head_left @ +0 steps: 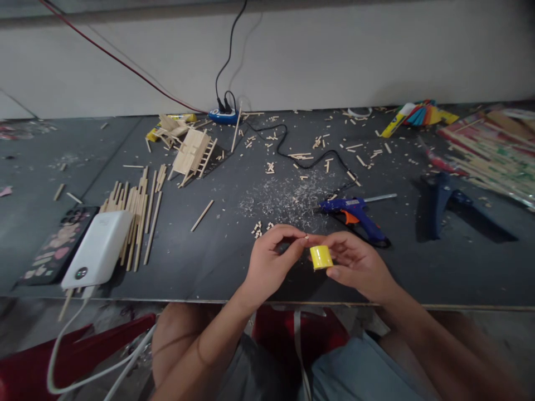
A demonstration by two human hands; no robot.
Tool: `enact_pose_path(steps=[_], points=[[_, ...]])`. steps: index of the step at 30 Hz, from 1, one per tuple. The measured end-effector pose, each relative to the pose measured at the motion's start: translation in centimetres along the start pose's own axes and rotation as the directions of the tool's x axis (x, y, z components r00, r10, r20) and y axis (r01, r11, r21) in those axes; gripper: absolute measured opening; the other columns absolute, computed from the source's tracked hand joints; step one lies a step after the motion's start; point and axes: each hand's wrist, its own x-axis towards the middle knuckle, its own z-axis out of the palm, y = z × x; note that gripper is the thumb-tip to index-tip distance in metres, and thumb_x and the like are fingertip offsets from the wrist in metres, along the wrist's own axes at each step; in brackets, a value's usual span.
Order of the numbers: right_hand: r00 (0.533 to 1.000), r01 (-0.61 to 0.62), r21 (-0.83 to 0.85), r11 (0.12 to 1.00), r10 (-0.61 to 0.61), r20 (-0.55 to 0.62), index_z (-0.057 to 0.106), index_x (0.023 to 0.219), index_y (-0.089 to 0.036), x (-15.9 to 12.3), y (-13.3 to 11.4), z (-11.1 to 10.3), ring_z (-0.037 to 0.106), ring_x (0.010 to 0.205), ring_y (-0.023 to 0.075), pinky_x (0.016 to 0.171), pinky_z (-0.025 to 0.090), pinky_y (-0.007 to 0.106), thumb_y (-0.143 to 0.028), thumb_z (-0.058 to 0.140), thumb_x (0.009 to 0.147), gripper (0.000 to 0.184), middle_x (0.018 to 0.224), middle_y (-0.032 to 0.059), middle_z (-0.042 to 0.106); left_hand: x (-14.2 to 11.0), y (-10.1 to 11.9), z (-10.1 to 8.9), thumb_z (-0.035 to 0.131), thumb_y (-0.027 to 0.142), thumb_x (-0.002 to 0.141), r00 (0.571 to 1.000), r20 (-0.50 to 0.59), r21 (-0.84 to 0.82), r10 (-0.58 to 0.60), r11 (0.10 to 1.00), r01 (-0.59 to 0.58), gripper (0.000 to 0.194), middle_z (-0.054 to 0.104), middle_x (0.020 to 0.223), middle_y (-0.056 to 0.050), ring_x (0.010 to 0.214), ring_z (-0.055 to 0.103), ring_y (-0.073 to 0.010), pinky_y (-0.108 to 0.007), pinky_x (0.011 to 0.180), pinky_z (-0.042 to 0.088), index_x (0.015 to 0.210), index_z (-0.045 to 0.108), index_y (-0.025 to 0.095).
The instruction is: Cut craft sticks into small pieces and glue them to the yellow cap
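Observation:
My left hand (273, 259) is closed in a pinch on a tiny pale wood piece (306, 238), just at the fingertips. Close beside it, my right hand (361, 264) grips a short, shiny yellow cylinder (321, 257) between thumb and fingers. The two hands almost meet above the table's front part. Several small cut wood bits (259, 228) lie just beyond my left hand. A blue glue gun (353, 214) with an orange trigger rests on its side past my right hand, a clear glue stick poking out of its back.
On the left lie wooden sticks (140, 217), a white power bank (98, 248) and a phone (58, 245). Small stick-built furniture (192, 153) stands farther back, near a blue power strip (224, 115). To the right are a dark blue tool (443, 206) and a stick pack (493, 150).

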Motion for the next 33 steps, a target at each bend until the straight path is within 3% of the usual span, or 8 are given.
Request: enact_pose_path(steps=[8,16,33], points=[[1.000,0.000,0.008,1.000,0.000,-0.008,0.057,0.098,-0.027,0.06,0.08,-0.02,0.062,0.105,0.0190,0.090,0.050,0.034,-0.022,0.072,0.073,0.029,0.116,0.0051,0.064,-0.11,0.31,-0.02,0.060,0.018,0.079,0.995,-0.027,0.172,0.097,0.981,-0.091,0.004,0.064,0.079,-0.002,0.074,0.058,-0.0117,-0.024,0.071,0.048,0.080,0.064,0.018],[0.998,-0.001,-0.115,0.993,-0.006,-0.061,0.059,0.100,-0.027,0.13,-0.03,-0.52,0.065,0.093,0.0183,0.086,0.052,0.033,-0.028,0.071,0.074,0.028,0.101,0.0035,0.068,-0.33,0.91,-0.58,0.062,0.020,0.078,0.998,0.020,-0.055,0.055,0.997,-0.054,0.005,0.065,0.082,-0.006,0.076,0.061,-0.0133,-0.025,0.073,0.050,0.080,0.065,0.016],[0.998,0.043,-0.237,0.971,-0.054,-0.039,0.059,0.101,-0.025,0.18,-0.09,-0.63,0.065,0.091,0.0170,0.084,0.053,0.031,-0.024,0.070,0.075,0.029,0.098,0.0034,0.067,-0.23,0.84,-0.54,0.065,0.016,0.076,0.996,0.063,-0.055,0.067,0.996,-0.063,0.006,0.066,0.083,-0.005,0.076,0.062,-0.0129,-0.025,0.071,0.051,0.081,0.068,0.017]])
